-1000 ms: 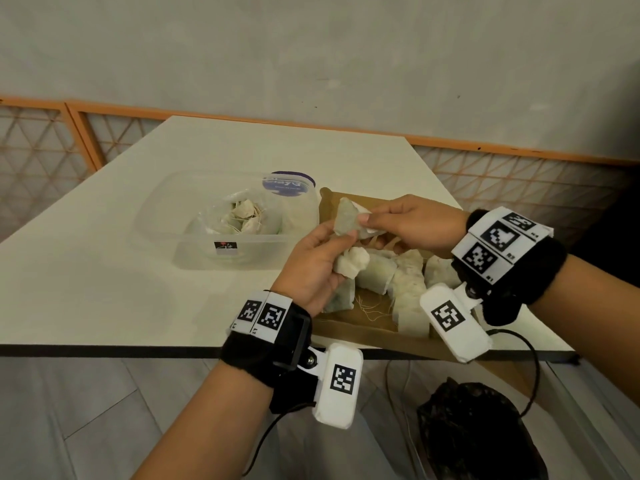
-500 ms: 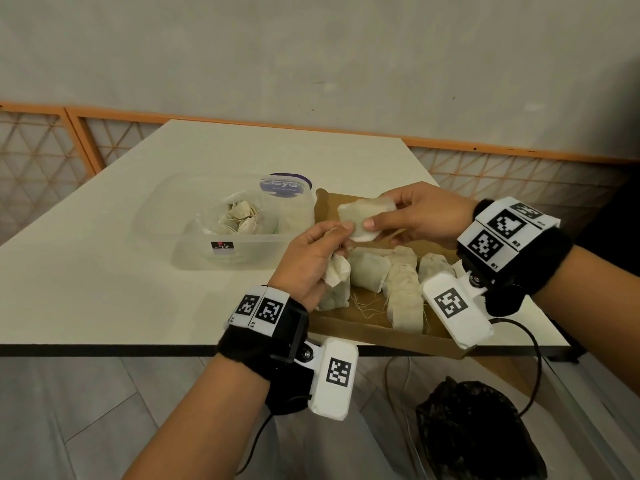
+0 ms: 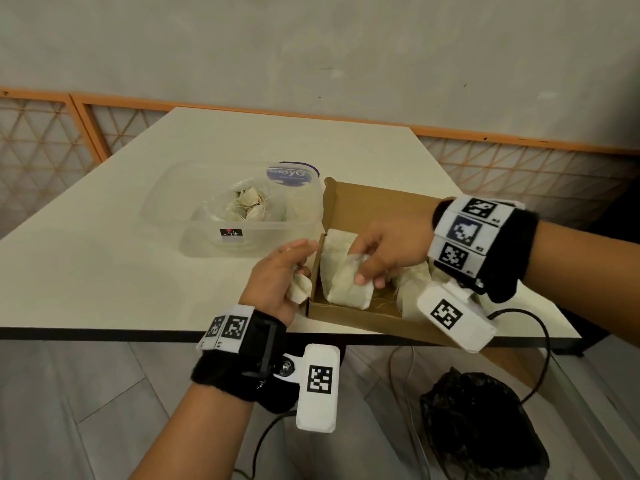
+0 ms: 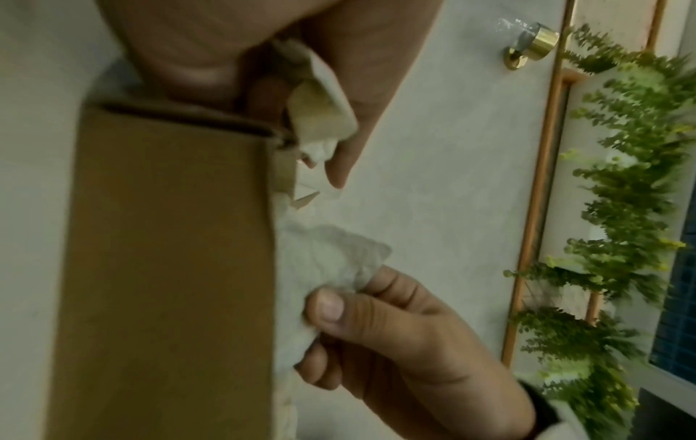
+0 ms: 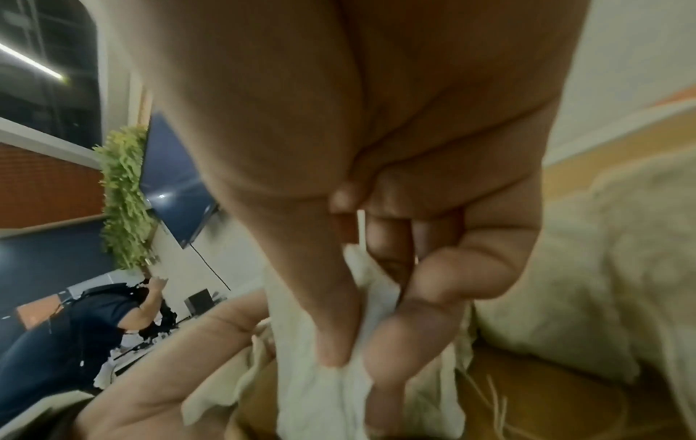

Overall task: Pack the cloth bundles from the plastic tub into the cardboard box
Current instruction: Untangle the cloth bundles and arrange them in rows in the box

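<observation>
The cardboard box [image 3: 367,199] lies open on the table, with several pale cloth bundles [image 3: 414,278] in its near half. My right hand [image 3: 369,277] reaches into the near-left corner and pinches one cloth bundle [image 3: 346,289] that lies among the others; the right wrist view shows thumb and forefinger on the bundle's cloth [image 5: 339,372]. My left hand [image 3: 301,261] is just outside the box's left wall [image 4: 165,268] and grips a smaller bundle [image 3: 300,288]. The clear plastic tub [image 3: 173,188] stands left of the box, with more bundles [image 3: 247,206] in a plastic bag.
A blue-labelled lid [image 3: 292,173] sits behind the tub. The table's front edge [image 3: 138,336] runs just below my wrists. On the floor below are a black bag [image 3: 481,427] and cables. An orange railing runs behind the table. A person [image 5: 94,321] stands far off.
My right hand has come down from above the box and set its bundle into the near-left corner. My left hand has dropped to the box's left wall, still holding its bundle.
</observation>
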Action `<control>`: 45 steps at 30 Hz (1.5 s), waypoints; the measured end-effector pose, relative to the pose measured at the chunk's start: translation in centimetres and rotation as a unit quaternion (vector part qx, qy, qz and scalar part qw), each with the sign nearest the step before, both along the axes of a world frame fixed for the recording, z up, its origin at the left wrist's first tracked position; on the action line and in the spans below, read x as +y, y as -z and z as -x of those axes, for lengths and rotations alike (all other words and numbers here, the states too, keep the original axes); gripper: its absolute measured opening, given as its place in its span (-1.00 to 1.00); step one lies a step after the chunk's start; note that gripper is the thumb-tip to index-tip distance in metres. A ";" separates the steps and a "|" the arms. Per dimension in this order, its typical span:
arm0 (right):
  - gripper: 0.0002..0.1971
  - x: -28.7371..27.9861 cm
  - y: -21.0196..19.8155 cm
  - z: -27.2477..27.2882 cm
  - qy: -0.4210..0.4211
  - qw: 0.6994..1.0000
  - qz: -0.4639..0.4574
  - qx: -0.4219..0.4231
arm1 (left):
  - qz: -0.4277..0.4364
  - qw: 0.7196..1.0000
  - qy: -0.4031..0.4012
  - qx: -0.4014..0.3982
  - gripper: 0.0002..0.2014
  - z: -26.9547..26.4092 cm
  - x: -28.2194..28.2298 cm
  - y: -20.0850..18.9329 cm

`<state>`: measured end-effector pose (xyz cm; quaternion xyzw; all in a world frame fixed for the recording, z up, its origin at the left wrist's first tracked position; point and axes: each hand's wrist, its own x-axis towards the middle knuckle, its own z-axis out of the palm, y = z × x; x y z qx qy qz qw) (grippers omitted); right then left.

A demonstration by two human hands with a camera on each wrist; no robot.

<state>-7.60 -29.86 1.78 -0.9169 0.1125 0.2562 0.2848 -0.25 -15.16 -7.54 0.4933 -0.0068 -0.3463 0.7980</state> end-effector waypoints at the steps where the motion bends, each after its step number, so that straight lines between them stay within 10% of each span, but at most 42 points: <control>1: -0.89 0.2 0.6 -0.5 -0.002 1.000 0.008 0.010 | -0.012 1.000 0.006 -0.006 -0.85 0.1 -0.1 0.2; 11: -0.71 0.4 -0.3 -0.5 0.060 0.975 0.170 -0.131 | -0.037 0.998 0.054 -0.013 -0.65 -0.6 -0.4 0.8; 19: -0.68 2.2 1.9 2.8 -0.091 0.989 0.117 -0.027 | -0.040 0.998 0.052 -0.009 -0.68 -0.5 -0.5 0.6; 29: -0.81 1.9 2.0 2.2 0.050 0.991 -0.015 -0.124 | 0.031 0.998 0.016 0.048 -0.88 0.0 0.6 -0.9; 33: -0.57 3.1 0.8 2.4 0.162 0.967 -0.136 -0.144 | 0.154 0.981 -0.011 0.114 -0.82 0.8 0.1 -3.1; 45: -0.90 -0.3 -0.7 1.7 0.234 0.922 -0.209 -0.227 | 0.088 0.995 0.033 -0.028 -0.75 1.3 -1.6 -4.4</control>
